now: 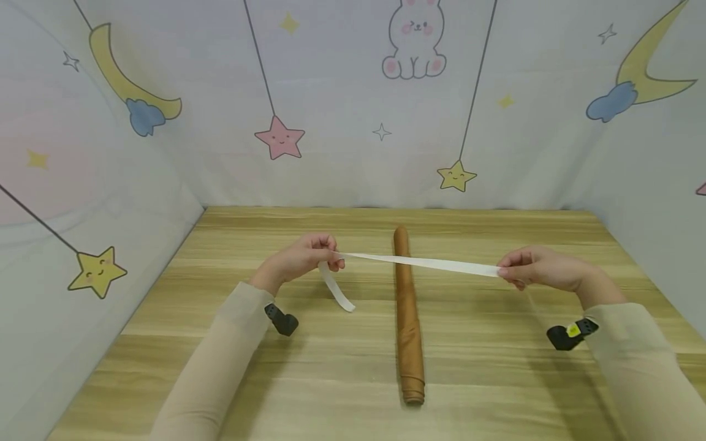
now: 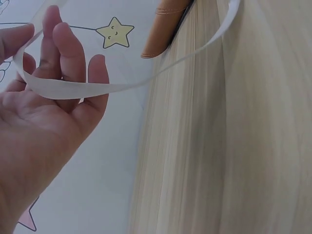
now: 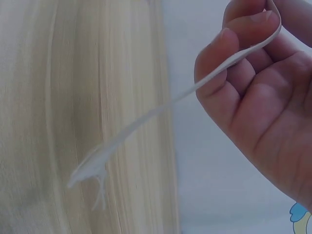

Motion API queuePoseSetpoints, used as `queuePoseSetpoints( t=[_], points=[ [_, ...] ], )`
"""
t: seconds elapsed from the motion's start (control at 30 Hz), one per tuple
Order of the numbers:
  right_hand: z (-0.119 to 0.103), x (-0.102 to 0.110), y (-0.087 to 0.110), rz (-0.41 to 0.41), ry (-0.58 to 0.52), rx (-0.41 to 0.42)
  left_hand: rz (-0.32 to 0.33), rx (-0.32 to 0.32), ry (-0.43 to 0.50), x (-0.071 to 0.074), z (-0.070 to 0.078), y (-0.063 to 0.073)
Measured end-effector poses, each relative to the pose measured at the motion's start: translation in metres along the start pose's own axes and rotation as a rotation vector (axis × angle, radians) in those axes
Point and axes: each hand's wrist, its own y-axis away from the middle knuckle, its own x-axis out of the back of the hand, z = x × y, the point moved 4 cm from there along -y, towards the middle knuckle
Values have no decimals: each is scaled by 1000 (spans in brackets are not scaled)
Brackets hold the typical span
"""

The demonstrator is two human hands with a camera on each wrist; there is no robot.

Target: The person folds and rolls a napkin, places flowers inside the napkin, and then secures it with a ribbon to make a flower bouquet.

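A white ribbon (image 1: 441, 264) is stretched between both hands above a rolled brown cloth (image 1: 408, 318), which lies lengthwise on the table. Thumb and fingers of my left hand (image 1: 309, 254) pinch one part of the ribbon, and a loose tail hangs below that hand. In the left wrist view the ribbon (image 2: 73, 90) loops across the palm. My right hand (image 1: 546, 267) pinches the ribbon's other part. The right wrist view shows a frayed ribbon end (image 3: 92, 168) dangling from that hand. Neither hand touches the brown roll.
The wood-grain table (image 1: 342, 367) spreads under both arms. A pale curtain (image 1: 353, 110) printed with stars, moons and a rabbit stands behind it and along the sides. Each wrist carries a small black camera (image 1: 282, 320).
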Motion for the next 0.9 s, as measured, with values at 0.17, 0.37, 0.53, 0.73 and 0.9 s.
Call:
queuePoseSetpoints(
  t=[0.17, 0.37, 0.53, 0.73, 0.9],
  points=[
    [0, 1, 1, 28, 3, -6, -12, -10, 34, -2, 1, -1],
    [2, 3, 2, 59, 5, -20, 34, 7, 39, 1, 0, -2],
    [4, 4, 2, 59, -8, -8, 81, -39, 73, 5, 1, 0],
    [7, 6, 1, 82, -19, -24, 125, -49, 124, 13, 0, 3],
    [9, 9, 2, 105, -15, -35, 152, -53, 130, 21, -3, 2]
  ],
)
